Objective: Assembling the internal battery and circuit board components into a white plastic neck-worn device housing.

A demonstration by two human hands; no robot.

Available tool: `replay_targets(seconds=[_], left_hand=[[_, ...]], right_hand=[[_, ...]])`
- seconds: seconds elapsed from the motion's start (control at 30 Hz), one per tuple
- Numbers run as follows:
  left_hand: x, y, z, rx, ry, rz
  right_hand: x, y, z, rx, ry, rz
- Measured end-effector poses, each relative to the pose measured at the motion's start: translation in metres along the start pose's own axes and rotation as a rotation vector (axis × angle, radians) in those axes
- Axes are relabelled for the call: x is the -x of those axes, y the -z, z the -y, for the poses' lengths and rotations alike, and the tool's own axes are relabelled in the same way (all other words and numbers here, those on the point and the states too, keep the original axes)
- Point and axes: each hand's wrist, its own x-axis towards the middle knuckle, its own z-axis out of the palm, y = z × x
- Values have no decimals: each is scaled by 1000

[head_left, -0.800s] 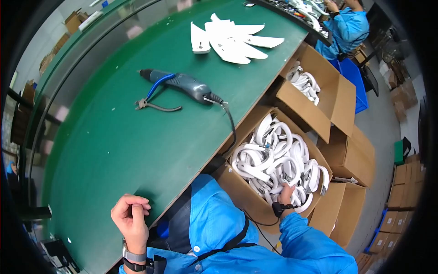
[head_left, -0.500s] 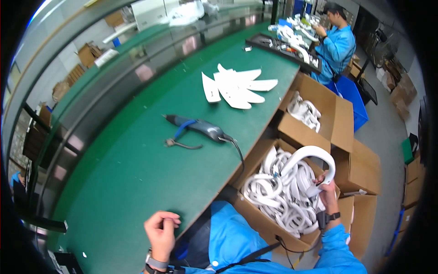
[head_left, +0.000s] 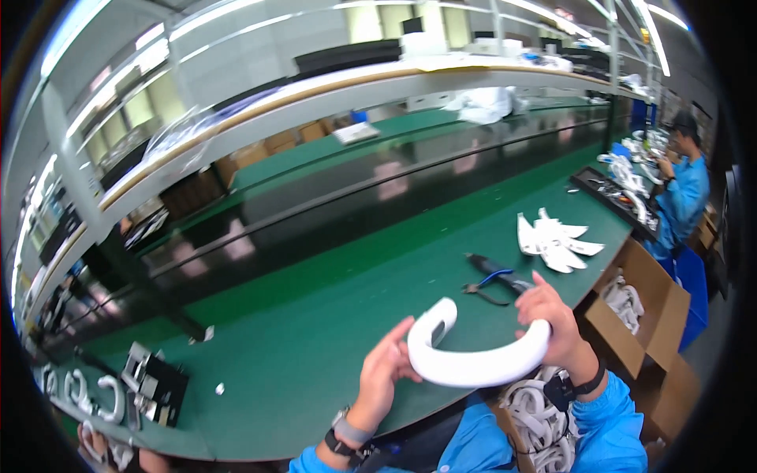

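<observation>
A thick white C-shaped plastic piece [head_left: 477, 368] is held up over the front edge of the green workbench, its open side facing away from me. My right hand [head_left: 550, 319] grips its right end, thumb and fingers around it. At its left bend, my left hand [head_left: 384, 370] has the thumb and fingertips against the piece. Beyond it on the bench lie a dark handheld power tool [head_left: 498, 270] and cutting pliers [head_left: 485, 293] with a blue handle. Several flat white blade-shaped pieces [head_left: 558, 243] are fanned out farther right.
Below my right arm, a cardboard box holds several white curved pieces [head_left: 540, 418]. Another open box [head_left: 643, 315] stands beyond it. A co-worker [head_left: 684, 189] sits by a black parts tray [head_left: 615, 203]. A black-and-white fixture [head_left: 154, 386] and white curved pieces are at the bench's left end.
The C-shaped piece has come from above the box to over the bench edge in my right hand. My left hand has moved to it. My view has swung up and left.
</observation>
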Motion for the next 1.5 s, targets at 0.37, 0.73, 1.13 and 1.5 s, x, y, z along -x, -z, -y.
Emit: replay_targets(seconds=[0.37, 0.73, 1.13, 1.5], left_hand=[[-20, 123, -43, 305, 81, -199], [-37, 139, -15, 43, -315, -689], [-37, 134, 16, 238, 131, -515], [-37, 126, 32, -337, 11, -438]], right_hand=[[-93, -162, -2, 121, 213, -281], [-72, -251, -57, -1125, -611, 141], [-60, -231, -23, -1484, -618, 121], [-59, -221, -15, -1761, -580, 182]])
